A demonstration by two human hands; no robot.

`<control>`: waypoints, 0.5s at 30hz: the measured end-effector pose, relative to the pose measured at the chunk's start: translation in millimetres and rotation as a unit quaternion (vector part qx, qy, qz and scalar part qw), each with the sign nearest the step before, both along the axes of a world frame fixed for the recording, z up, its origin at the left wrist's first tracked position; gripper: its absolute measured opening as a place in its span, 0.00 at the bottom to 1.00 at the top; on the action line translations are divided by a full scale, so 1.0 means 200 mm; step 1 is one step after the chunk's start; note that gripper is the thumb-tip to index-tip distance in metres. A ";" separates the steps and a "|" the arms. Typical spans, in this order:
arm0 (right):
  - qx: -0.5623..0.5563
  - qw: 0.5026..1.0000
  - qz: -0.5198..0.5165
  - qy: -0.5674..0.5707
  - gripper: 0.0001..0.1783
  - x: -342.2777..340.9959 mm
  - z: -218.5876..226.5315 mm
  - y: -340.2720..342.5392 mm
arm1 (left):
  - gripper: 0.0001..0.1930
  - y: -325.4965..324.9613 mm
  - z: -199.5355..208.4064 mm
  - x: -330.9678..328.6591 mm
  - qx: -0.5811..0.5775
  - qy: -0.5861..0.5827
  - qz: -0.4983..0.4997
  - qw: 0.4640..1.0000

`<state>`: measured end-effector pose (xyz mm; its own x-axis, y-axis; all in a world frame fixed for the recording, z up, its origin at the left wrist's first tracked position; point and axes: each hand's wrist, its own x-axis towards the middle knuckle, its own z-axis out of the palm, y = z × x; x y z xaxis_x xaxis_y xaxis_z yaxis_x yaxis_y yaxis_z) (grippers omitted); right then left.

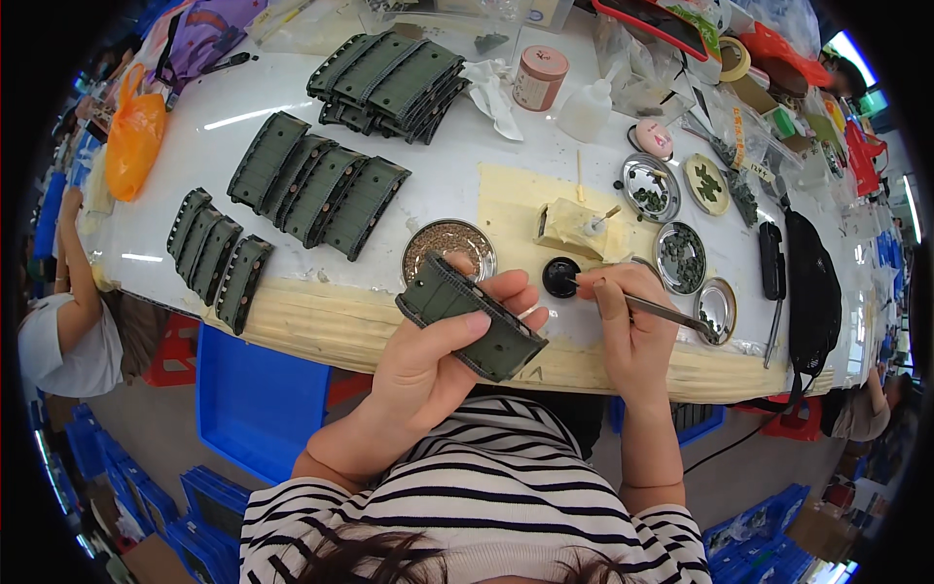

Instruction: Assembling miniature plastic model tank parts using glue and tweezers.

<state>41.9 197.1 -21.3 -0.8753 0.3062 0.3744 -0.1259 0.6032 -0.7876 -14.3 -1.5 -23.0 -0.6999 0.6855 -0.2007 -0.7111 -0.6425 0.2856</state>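
My left hand grips a dark green curved plastic piece with a studded edge, thumb on its face and fingers behind. In my right hand are metal tweezers, pinched between thumb and fingers. Their tip points left, at a small round black pot; whether it touches the contents I cannot tell. Just behind the held piece lies a metal dish of small brown grains. To the right stand metal dishes with small dark green parts, one under the tweezers' rear end.
Similar green pieces lie in rows and a stack at the left and back. A masking-tape-covered block stands beyond the pot. A pink jar, a white bottle and a black pouch are farther out. Another person's arm shows far left.
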 end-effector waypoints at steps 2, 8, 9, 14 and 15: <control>-0.011 1.000 -0.003 -0.009 0.07 0.00 -0.01 0.00 | 0.21 0.01 0.00 0.00 -0.001 -0.020 0.015 1.000; -0.011 0.999 -0.020 -0.027 0.06 0.00 -0.03 0.00 | 0.21 0.01 0.00 0.00 -0.019 0.003 0.037 0.999; -0.009 0.999 -0.019 -0.025 0.06 0.00 -0.03 0.00 | 0.21 0.00 0.00 0.00 -0.024 0.006 0.036 0.999; 0.044 0.999 0.009 -0.013 0.08 0.00 -0.04 0.02 | 0.19 -0.01 0.03 -0.01 -0.068 0.008 0.037 0.997; 0.043 0.999 0.009 -0.012 0.08 0.00 -0.04 0.02 | 0.19 -0.02 0.03 -0.01 -0.071 0.007 0.038 0.997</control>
<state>42.6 200.2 -29.6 -0.8896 0.2580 0.3769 -0.1184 0.6668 -0.7358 -16.9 -5.0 -17.9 -0.7523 0.5957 -0.2812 -0.6570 -0.6471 0.3868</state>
